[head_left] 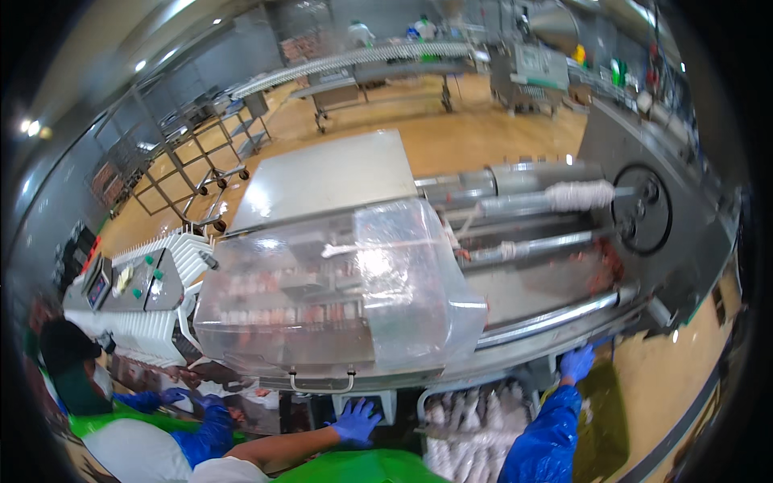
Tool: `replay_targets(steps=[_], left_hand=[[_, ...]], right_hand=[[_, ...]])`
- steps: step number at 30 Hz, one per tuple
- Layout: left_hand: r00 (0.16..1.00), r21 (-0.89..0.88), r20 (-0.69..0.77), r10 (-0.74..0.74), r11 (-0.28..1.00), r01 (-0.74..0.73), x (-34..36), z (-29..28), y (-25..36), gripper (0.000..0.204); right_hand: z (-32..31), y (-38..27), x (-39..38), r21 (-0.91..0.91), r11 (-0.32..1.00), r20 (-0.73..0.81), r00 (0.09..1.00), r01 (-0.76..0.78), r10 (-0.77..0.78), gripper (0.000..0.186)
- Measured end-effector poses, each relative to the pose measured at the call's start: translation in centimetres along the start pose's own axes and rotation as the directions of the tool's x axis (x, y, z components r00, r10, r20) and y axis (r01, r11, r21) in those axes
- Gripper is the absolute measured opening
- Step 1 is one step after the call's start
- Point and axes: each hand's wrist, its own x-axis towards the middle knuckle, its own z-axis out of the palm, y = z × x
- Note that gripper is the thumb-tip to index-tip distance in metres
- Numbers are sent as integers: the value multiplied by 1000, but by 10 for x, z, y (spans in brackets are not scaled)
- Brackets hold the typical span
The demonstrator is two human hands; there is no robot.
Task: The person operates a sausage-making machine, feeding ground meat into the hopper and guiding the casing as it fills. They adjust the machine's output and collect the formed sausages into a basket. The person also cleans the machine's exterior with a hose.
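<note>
Your left hand (354,423): fingers spread, released. Right hand (576,364) at front edge of machine (531,286); grip cannot be told. Pale lengths (473,414) within bin (421,406) edges, between hands: likely soft, slippery; support mid-length.

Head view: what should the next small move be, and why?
Probably move the left hand right to the tray and take one pale stick. That hand is spread open with nothing visible in it, the tray holds many such sticks, and the lower rod carries only a small bunch, the upper rod a long one.
</note>
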Motion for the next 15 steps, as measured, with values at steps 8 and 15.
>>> replay_targets(steps=[8,15], left_hand=[[996,46,-76,43,998,-40,9,36,9,79],[1000,18,27,-9,1000,9,16,31,1,88]], right_hand=[[7,-11,-7,-25,998,-96,994,-54,52,32],[13,-6,-1,44,998,-173,984,-38,45,35]])
